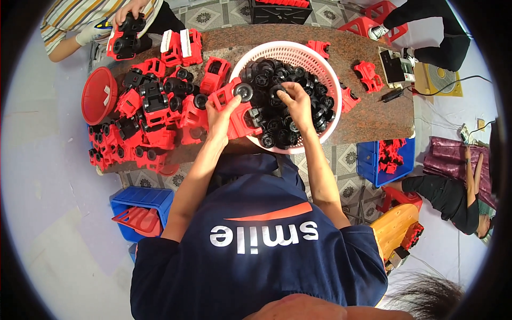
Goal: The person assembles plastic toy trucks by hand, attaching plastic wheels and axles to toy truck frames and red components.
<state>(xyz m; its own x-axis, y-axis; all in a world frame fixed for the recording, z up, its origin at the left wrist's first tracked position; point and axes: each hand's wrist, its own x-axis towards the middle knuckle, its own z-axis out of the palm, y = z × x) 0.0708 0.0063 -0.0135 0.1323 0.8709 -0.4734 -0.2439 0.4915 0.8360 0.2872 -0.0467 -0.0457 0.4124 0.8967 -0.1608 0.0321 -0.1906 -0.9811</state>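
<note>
My left hand [218, 120] is closed around a red toy car body [238, 125], held at the near left rim of the basket. A black wheel [244, 93] sits at the far end of that body, by my left thumb. Over the basket, my right hand [297, 105] pinches another black toy wheel [277, 91] between thumb and fingers. Beneath it, a pile of loose black wheels [274, 126] lies in the round pale pink basket [255, 52] with slotted walls.
Red toy cars [128, 104] heap on the table's left, beside a red basket [100, 96]. Another person's gloved hand [89, 35] holds a tool by a toy car at far left. Blue bins [140, 198] stand below the table. A screen device [393, 66] lies at right.
</note>
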